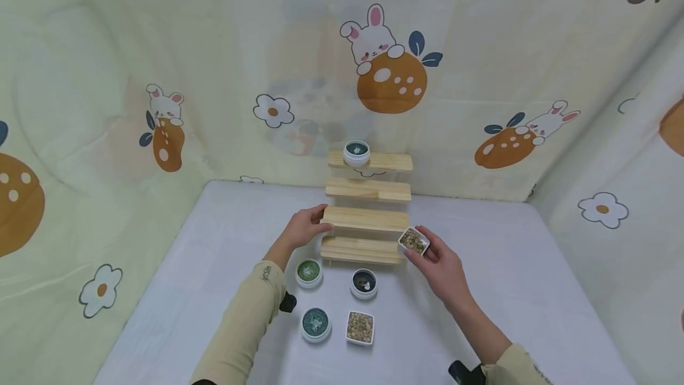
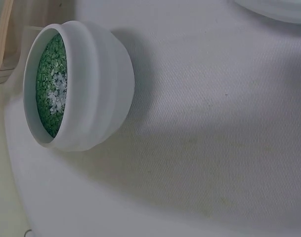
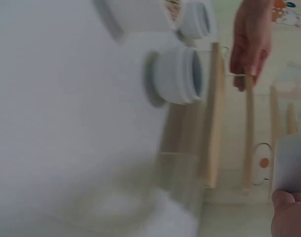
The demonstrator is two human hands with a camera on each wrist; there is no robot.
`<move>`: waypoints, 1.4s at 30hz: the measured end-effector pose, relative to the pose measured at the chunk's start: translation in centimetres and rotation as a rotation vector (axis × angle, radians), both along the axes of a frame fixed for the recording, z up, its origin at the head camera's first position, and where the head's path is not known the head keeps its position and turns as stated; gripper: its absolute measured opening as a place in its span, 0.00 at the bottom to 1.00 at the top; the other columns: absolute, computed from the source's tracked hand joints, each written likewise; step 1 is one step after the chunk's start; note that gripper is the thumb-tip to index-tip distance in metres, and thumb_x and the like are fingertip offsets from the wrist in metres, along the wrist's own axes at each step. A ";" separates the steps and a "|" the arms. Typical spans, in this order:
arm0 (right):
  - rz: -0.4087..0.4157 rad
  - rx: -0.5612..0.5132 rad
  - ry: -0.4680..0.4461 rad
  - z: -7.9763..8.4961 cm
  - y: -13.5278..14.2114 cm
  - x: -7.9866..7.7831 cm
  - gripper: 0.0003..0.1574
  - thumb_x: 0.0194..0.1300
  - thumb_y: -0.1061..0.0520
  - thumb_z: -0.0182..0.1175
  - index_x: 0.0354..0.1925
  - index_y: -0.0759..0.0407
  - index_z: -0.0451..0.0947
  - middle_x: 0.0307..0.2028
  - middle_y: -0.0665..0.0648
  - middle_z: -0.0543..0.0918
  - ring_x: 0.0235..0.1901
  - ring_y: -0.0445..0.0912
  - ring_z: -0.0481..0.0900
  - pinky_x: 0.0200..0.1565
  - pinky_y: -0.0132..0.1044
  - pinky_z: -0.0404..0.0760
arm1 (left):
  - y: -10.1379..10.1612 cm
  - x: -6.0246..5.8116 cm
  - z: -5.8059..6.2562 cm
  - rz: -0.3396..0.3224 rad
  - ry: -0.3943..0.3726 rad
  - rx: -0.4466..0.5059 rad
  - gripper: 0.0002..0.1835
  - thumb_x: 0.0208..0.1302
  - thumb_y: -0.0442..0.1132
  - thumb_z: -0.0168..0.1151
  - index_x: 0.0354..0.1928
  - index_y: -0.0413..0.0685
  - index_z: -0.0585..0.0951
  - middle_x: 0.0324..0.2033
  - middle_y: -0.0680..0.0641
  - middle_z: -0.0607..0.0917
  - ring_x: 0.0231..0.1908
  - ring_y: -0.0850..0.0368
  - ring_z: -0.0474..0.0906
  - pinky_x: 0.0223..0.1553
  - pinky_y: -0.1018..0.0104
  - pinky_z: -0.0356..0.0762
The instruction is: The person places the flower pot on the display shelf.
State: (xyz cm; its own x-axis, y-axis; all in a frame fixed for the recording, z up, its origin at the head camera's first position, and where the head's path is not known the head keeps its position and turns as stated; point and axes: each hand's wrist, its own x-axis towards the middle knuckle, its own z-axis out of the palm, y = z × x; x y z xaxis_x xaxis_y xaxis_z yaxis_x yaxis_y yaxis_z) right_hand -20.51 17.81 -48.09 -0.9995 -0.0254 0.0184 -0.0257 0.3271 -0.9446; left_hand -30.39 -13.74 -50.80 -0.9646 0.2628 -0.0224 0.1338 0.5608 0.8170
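Observation:
A four-step wooden shelf (image 1: pixel 369 218) stands at the back of the table. My left hand (image 1: pixel 301 226) grips the left end of its second board from the bottom; the right wrist view shows that hand (image 3: pixel 253 42) pinching the board. My right hand (image 1: pixel 445 267) holds a small square white pot (image 1: pixel 414 242) of tan gravel, tilted, beside the shelf's right end. Close up in the right wrist view, fingers (image 3: pixel 291 217) support that pot. On the top board sits a round white pot (image 1: pixel 356 159) with teal grains. The left wrist view does not show my left hand.
In front of the shelf stand round white pots with green grains (image 1: pixel 309 272), dark contents (image 1: pixel 364 283) and teal grains (image 1: pixel 315 322). Near them is another square gravel pot (image 1: pixel 360 328). A printed curtain (image 1: pixel 278 46) hangs behind the white table (image 1: pixel 454 325).

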 end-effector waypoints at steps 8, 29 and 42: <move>-0.070 -0.041 0.035 3.6 -0.5 -3.3 0.47 0.63 0.44 0.67 0.73 0.56 0.60 0.66 0.62 0.71 0.63 0.50 0.72 0.47 0.21 0.77 | 0.1 -0.1 0.1 -0.009 -0.002 -0.012 0.38 0.65 0.46 0.66 0.71 0.39 0.65 0.65 0.39 0.73 0.63 0.48 0.72 0.63 0.58 0.71; -0.133 -0.117 0.057 7.4 -2.6 -8.3 0.45 0.65 0.49 0.66 0.73 0.60 0.60 0.65 0.61 0.72 0.64 0.46 0.70 0.62 0.40 0.73 | 0.1 0.1 0.2 0.007 -0.006 -0.015 0.37 0.65 0.47 0.66 0.72 0.41 0.65 0.64 0.40 0.74 0.63 0.48 0.73 0.62 0.57 0.72; -0.168 -0.075 0.064 9.2 -3.7 -10.8 0.46 0.64 0.47 0.66 0.73 0.60 0.60 0.64 0.60 0.73 0.62 0.45 0.71 0.58 0.35 0.76 | -0.1 0.1 0.2 0.007 -0.008 -0.021 0.38 0.64 0.46 0.67 0.72 0.40 0.65 0.64 0.39 0.73 0.63 0.48 0.72 0.63 0.58 0.71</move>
State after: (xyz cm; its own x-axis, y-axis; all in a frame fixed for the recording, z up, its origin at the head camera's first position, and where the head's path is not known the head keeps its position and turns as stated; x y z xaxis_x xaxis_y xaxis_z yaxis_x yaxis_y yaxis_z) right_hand -31.29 14.07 -38.90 -0.9862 0.1459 0.0777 -0.0375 0.2606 -0.9647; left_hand -30.30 -13.81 -50.62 -0.9661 0.2558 -0.0354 0.1238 0.5789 0.8059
